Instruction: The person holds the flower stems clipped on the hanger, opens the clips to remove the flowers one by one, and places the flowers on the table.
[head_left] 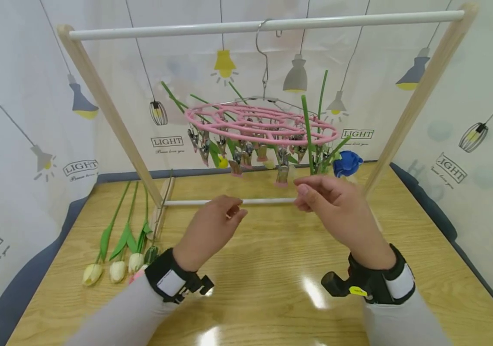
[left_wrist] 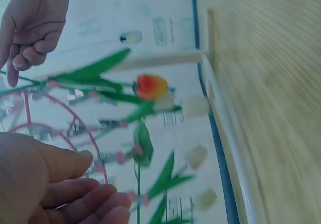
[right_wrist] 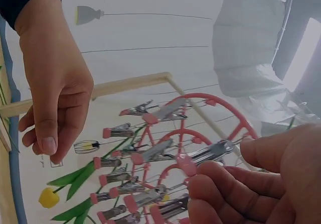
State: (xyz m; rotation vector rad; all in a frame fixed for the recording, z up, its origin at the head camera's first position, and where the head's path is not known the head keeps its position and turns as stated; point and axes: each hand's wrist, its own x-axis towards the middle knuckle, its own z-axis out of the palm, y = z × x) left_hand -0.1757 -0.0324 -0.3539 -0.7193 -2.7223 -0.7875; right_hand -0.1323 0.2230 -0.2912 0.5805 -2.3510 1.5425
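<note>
A round pink clip hanger (head_left: 261, 139) hangs by its metal hook, with metal clips (head_left: 282, 166) dangling below. Some clips hold artificial flowers by their leaves or stems, among them an orange-red tulip (left_wrist: 152, 87), a yellow tulip (right_wrist: 48, 198) and a blue flower (head_left: 347, 163). My right hand (head_left: 337, 211) is raised just under the hanger's right side, loosely bent beside a dangling clip, with nothing visible in its grasp. Lower and to the left, my left hand (head_left: 212, 228) hovers with loosely curved fingers and the thumb apart, holding nothing.
A white rail (head_left: 350, 20) on wooden posts (head_left: 112, 115) carries the hanger. Pale tulips (head_left: 117, 271) with green stems lie on the left of the wooden table (head_left: 264, 302), partly behind my left forearm. A lamp-patterned cloth (head_left: 186, 57) surrounds the table.
</note>
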